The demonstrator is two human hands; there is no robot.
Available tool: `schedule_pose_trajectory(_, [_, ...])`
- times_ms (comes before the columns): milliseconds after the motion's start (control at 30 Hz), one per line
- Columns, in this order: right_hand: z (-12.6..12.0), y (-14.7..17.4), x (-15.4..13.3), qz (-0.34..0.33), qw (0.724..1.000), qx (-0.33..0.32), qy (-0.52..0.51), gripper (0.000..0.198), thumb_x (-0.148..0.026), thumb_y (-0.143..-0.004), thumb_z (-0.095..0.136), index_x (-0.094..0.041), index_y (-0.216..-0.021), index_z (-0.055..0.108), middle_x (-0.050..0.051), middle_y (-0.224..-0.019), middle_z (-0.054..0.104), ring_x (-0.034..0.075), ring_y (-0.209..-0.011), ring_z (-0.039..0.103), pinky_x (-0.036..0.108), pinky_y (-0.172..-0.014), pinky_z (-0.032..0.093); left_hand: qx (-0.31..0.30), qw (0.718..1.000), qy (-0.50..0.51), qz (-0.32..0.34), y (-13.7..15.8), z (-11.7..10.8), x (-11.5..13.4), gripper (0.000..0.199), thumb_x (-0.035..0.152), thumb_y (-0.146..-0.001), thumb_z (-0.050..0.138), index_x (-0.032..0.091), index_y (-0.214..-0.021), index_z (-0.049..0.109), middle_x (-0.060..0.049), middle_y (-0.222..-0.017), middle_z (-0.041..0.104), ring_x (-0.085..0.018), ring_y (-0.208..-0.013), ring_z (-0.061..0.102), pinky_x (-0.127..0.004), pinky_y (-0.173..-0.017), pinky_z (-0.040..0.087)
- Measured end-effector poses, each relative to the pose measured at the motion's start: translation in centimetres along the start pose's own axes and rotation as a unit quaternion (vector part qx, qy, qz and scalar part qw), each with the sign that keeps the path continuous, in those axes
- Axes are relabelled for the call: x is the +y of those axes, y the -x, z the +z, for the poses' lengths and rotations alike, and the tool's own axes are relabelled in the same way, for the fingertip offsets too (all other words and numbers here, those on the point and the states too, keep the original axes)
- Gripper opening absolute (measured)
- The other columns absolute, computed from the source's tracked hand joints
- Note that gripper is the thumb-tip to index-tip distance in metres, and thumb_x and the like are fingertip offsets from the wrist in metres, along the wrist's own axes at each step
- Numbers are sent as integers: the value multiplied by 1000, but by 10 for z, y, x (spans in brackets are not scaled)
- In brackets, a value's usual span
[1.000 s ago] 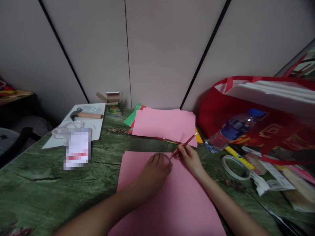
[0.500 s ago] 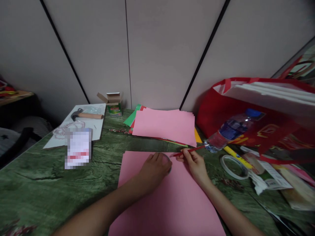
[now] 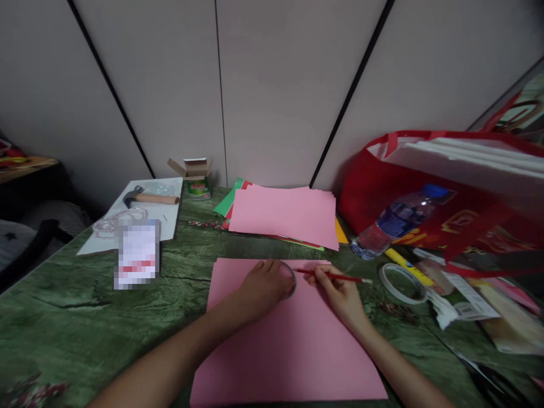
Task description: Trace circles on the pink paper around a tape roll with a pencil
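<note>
A large sheet of pink paper lies in front of me on the green table. My left hand rests on its upper part, fingers bent over a round thing with a thin grey rim. Most of that round thing is hidden under the hand; pink shows inside its rim. Between the thumb and fingers of my right hand is a slim red pencil, held nearly level. Its tip points left, close to the rim's upper right edge; whether it touches the paper I cannot tell.
Behind lies a stack of pink sheets. On the right are a water bottle, a red bag, a tape roll, a yellow marker and scissors. At left: a hammer, an opened box.
The pencil's back end has swung down toward me, and its tip sits slightly higher along the rim. My right hand has turned with it. My left hand stays nearly in place.
</note>
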State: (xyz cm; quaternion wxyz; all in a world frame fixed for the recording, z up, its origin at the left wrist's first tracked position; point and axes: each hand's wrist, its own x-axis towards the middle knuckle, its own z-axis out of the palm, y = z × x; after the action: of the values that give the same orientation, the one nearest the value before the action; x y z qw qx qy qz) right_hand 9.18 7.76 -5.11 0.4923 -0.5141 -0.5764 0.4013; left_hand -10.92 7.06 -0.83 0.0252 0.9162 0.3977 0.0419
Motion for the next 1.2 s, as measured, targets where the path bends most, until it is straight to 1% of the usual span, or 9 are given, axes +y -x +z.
schedule_pose_trajectory(100, [-5,18,-6,-11,998,-16,52,35,-52,-81,57,-19,-73,65,7,-72,70,21,-69,67,31,-63,54,10,1000,12,-9,1,1,-1,15,23,-92,45,21,-93,60,-7,-96,54,-22,-89,49,-35,-78,42])
schedule_pose_trajectory(200, [-9,35,-9,-9,998,-16,65,31,-50,-81,58,-21,-75,65,8,-77,72,23,-73,69,32,-65,55,18,1000,16,-11,1,2,-1,17,25,-93,44,21,-92,60,-7,-95,53,-21,-89,48,-35,-78,42])
schedule_pose_trajectory(333, [-9,52,-8,-13,997,-10,78,28,-47,-82,57,-21,-75,65,7,-77,73,23,-74,70,31,-64,56,17,1000,14,-10,2,1,-1,17,26,-92,45,22,-94,62,-7,-96,53,-22,-89,49,-35,-79,41])
schedule_pose_trajectory(567, [-3,69,-11,-21,996,-27,81,26,-45,-84,56,-21,-79,65,7,-76,73,22,-71,69,29,-59,55,5,1000,16,-19,1,-4,-1,15,25,-91,48,22,-95,62,-7,-97,53,-22,-91,48,-33,-77,40])
schedule_pose_trajectory(700, [2,74,-13,-26,996,-44,75,22,-41,-85,55,-21,-83,65,7,-78,72,22,-72,69,28,-61,55,0,1000,21,-14,0,-5,-2,15,24,-90,49,23,-96,62,-7,-97,53,-22,-92,48,-32,-77,40])
schedule_pose_trajectory(800, [5,75,-17,-65,992,-58,87,16,-36,-85,56,-22,-84,65,5,-78,71,20,-71,68,26,-61,55,3,1000,15,-14,0,-3,-3,16,26,-90,48,24,-96,63,-7,-98,54,-22,-91,48,-32,-76,40])
schedule_pose_trajectory(900, [7,76,-20,-117,980,-101,129,10,-27,-85,56,-23,-88,65,4,-82,70,19,-74,67,26,-66,53,-8,1000,12,-12,-1,-3,-6,13,28,-88,54,24,-96,63,-7,-97,53,-23,-91,49,-32,-75,40])
schedule_pose_trajectory(1033, [9,76,-23,-169,960,-166,151,16,-18,-86,52,-24,-96,64,5,-86,68,18,-77,65,26,-69,52,-14,1000,1,7,-3,-6,-9,14,23,-86,55,25,-98,62,-7,-96,53,-22,-90,50,-30,-73,40])
schedule_pose_trajectory(1200, [12,73,-24,-207,945,-193,165,21,-17,-87,50,-23,-103,63,7,-90,68,20,-84,65,30,-74,53,-22,1000,-1,19,-5,-12,-10,15,20,-88,52,24,-98,63,-7,-97,54,-21,-87,51,-31,-73,40])
